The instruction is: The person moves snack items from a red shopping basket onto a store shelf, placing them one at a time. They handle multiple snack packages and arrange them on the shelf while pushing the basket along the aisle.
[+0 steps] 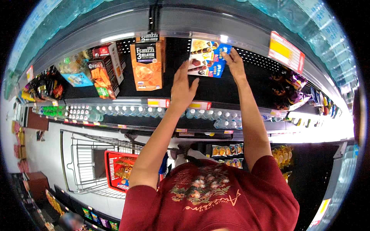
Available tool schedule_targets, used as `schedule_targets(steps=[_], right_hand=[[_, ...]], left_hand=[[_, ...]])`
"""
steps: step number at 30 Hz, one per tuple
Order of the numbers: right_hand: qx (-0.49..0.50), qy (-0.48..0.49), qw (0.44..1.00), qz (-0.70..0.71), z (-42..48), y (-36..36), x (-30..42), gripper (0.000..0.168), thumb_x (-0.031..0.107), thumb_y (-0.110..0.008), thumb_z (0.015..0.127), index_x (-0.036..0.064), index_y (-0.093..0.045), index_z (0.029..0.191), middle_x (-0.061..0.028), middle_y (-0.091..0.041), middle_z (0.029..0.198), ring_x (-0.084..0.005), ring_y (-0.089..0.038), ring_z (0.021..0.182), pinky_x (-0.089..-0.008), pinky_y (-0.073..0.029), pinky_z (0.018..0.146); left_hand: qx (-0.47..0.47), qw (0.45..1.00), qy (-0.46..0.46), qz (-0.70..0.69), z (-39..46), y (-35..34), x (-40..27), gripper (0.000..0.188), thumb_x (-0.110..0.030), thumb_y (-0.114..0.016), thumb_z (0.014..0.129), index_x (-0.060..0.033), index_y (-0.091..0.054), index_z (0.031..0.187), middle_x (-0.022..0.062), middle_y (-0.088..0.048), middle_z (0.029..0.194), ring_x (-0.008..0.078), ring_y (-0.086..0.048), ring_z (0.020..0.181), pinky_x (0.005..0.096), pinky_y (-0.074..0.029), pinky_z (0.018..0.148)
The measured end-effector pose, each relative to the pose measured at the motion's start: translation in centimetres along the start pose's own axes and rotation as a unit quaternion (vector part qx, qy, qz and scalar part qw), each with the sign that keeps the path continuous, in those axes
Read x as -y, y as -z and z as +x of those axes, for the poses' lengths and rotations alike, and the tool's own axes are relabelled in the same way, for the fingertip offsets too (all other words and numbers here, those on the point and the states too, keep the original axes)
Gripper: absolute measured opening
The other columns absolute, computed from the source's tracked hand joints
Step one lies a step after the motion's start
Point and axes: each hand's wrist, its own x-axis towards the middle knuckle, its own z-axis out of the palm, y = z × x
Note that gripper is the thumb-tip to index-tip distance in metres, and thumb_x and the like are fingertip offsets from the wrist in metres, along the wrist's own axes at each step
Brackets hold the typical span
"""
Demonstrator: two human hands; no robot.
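Two blue-and-white boxes of wafer rolls (205, 59), one above the other in the picture, stand on the black shelf (214, 89). At their left edge is my left hand (183, 85), its fingers stretched forward and its thumb spread away. My right hand (234, 64) is at their right edge, thumb over the blue end of the upper box. Whether it grips the box cannot be made out. Left of my left hand stands an orange Franzzi cookie box (146, 68), with another behind it.
Dark snack boxes (104, 75) and bagged snacks (46, 86) are farther left; purple bags (294, 92) are at right. Water bottles (138, 111) line the shelf below. A price tag (286, 53) hangs overhead. Behind me, a wire shopping cart (83, 156) holds a red basket (107, 167).
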Motion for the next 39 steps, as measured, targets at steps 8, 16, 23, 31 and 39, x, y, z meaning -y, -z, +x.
schedule_targets(steps=[8, 16, 23, 31, 39], right_hand=[[-0.106, 0.041, 0.993, -0.028, -7.3, -0.5, 0.0, 0.042, 0.017, -0.066, 0.098, 0.0, -0.057, 0.135, -0.0129, -0.07, 0.115, -0.0169, -0.064, 0.102, -0.0309, -0.05, 0.092], [0.003, 0.027, 0.996, -0.09, -20.4, -5.6, 3.8, 0.031, 0.007, -0.062, 0.098, 0.005, -0.061, 0.13, -0.0079, -0.069, 0.109, -0.0116, -0.064, 0.097, -0.026, -0.052, 0.081], [0.131, 0.053, 0.974, -0.175, -23.2, -7.9, 5.3, 0.038, 0.004, -0.064, 0.095, 0.008, -0.058, 0.132, -0.0124, -0.068, 0.109, -0.0228, -0.068, 0.098, -0.0343, -0.055, 0.081], [0.172, 0.053, 0.962, -0.205, -24.2, -7.7, 6.2, 0.04, 0.002, -0.064, 0.094, 0.011, -0.057, 0.133, -0.0104, -0.069, 0.108, -0.02, -0.068, 0.097, -0.0324, -0.056, 0.075], [0.198, 0.037, 0.951, -0.235, -25.2, -8.2, 6.3, 0.038, 0.008, -0.063, 0.097, 0.01, -0.057, 0.134, -0.0105, -0.07, 0.106, -0.0199, -0.069, 0.096, -0.0334, -0.056, 0.074]], left_hand=[[-0.123, 0.981, 0.146, 0.044, -23.3, 11.3, 4.4, 0.04, 0.001, -0.062, 0.092, -0.0007, -0.056, 0.131, 0.0161, -0.057, 0.13, 0.0275, -0.058, 0.113, 0.036, -0.051, 0.087], [-0.039, 0.678, 0.563, 0.471, -53.6, 17.2, 11.9, 0.087, -0.04, -0.073, 0.086, -0.0029, -0.031, 0.153, 0.027, -0.039, 0.15, 0.0423, -0.038, 0.138, 0.0531, -0.034, 0.111], [0.192, 0.553, 0.707, 0.397, -57.6, 15.0, 10.6, 0.092, -0.059, -0.065, 0.086, -0.0052, -0.031, 0.153, 0.0244, -0.032, 0.156, 0.0361, -0.03, 0.146, 0.0528, -0.034, 0.112], [0.01, 0.547, 0.711, 0.442, -57.9, 13.2, 10.4, 0.083, -0.046, -0.07, 0.082, -0.0054, -0.039, 0.147, 0.0228, -0.035, 0.154, 0.0361, -0.036, 0.14, 0.0508, -0.039, 0.107], [-0.131, 0.468, 0.793, 0.368, -58.6, 14.4, 12.4, 0.087, -0.052, -0.071, 0.079, 0.0031, -0.041, 0.139, 0.02, -0.052, 0.129, 0.0367, -0.054, 0.119, 0.0474, -0.046, 0.097]])
